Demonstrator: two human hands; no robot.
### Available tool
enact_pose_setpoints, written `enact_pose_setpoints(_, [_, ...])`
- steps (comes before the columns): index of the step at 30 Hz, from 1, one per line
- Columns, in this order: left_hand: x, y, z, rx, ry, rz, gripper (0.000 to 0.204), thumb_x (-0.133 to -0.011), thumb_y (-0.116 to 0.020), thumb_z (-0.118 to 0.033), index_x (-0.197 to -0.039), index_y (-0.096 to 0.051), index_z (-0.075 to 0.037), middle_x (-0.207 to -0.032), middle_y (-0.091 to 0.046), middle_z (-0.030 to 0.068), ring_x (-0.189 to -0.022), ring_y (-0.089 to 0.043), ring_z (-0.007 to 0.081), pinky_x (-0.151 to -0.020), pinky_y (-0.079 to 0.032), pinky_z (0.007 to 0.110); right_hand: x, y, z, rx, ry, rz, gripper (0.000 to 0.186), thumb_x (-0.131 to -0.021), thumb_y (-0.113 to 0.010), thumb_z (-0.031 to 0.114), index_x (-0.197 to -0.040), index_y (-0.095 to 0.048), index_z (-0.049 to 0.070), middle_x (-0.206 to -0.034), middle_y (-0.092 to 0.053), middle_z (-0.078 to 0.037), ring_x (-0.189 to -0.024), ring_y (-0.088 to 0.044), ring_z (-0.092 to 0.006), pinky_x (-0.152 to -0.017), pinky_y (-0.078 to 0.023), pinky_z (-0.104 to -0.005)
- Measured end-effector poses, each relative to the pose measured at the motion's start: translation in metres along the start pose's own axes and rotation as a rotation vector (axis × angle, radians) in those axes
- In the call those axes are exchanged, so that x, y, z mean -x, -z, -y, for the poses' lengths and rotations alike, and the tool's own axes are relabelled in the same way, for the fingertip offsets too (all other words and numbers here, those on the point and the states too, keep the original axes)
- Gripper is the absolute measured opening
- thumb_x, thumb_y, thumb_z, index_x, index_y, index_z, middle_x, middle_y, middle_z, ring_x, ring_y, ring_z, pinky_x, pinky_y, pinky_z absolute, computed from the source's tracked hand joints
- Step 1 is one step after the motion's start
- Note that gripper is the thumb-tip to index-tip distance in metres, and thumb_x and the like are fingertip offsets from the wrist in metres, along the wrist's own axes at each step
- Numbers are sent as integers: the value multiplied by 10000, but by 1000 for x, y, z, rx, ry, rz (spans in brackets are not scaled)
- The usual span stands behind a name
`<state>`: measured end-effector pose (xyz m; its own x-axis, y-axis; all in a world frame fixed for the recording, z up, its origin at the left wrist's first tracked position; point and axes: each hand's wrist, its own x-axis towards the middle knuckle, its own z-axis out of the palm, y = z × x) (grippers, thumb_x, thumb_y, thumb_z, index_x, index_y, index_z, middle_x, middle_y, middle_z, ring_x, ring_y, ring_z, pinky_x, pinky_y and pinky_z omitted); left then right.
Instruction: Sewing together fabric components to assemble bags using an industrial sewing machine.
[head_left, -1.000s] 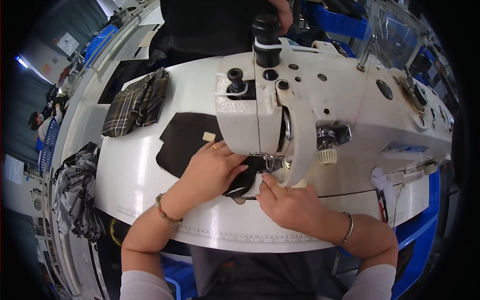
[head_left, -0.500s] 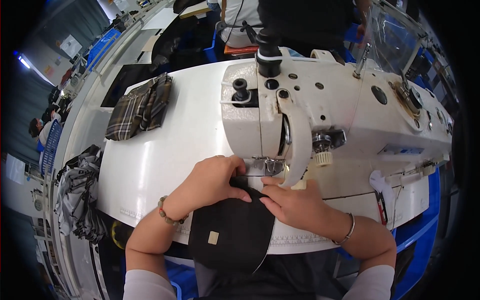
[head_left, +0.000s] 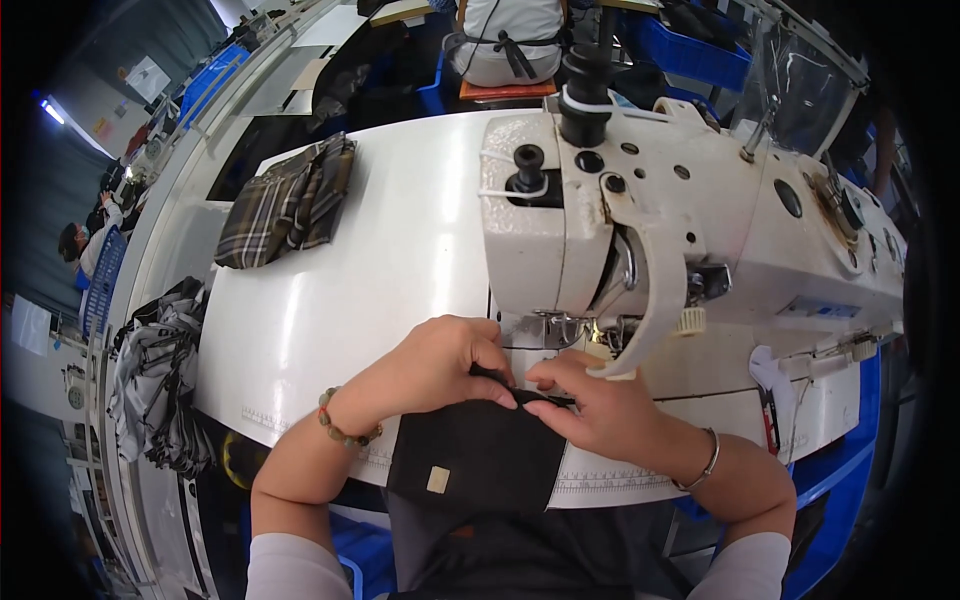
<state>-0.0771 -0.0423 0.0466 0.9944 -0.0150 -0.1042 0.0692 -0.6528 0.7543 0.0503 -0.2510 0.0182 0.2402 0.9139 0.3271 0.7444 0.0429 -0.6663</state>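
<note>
dark cloth (head_left: pixel 500 455) with 1 pale patch (head_left: pixel 437 480) hangs over the near edge of the white table (head_left: pixel 410 230), its upper edge pinched by left hand (head_left: pixel 440 365) and right hand (head_left: pixel 605 405). beyond stands a sewing machine (head_left: pixel 620 200); farther left lies folded plaid fabric (head_left: pixel 280 205).

We count two hands (head_left: pixel 440 365), one dark cloth (head_left: pixel 500 450) with one pale tag (head_left: pixel 438 480), one sewing machine (head_left: pixel 525 245), one table (head_left: pixel 400 250), one plaid bundle (head_left: pixel 270 212) and one grey heap (head_left: pixel 160 375). We also find one beaded bracelet (head_left: pixel 337 433), one bangle (head_left: pixel 713 452) and at least two other people (head_left: pixel 510 55).
</note>
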Motion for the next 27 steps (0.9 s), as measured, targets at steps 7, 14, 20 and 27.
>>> enact_pose_setpoints(7, [0,3,0,29,-11,29,194,-770,-829,-252,-853,-776,-85,-822,-677,82,-786,-662,301,-705,-509,371,-2,6,2,-49,31,32,247,-750,-837,108,-840,-611,68,-827,-575,-36,-664,-570,-213,-606,-478,-339])
enact_pose_setpoints(14, [2,7,-2,-5,-19,62,199,-779,-822,-250,-860,-776,-74,-820,-687,102,-789,-665,309,-710,-516,378,0,7,2,-46,-36,27,283,-732,-854,124,-796,-584,68,-828,-569,-40,-698,-573,-217,-616,-470,-337])
enact_pose_setpoints(20, [0,13,0,-4,-25,65,203,-779,-824,-241,-868,-775,-65,-809,-688,107,-772,-662,298,-710,-517,367,2,7,-3,-8,14,20,304,-711,-879,156,-773,-596,64,-859,-586,-32,-677,-563,-184,-604,-462,-303])
enact_pose_setpoints(27, [0,7,-12,131,36,95,213,-757,-849,-202,-875,-773,-42,-795,-699,124,-737,-670,280,-701,-522,340,4,1,0,-320,-225,170,232,-812,-821,194,-968,-731,49,-923,-626,-50,-677,-589,-155,-616,-472,-283])
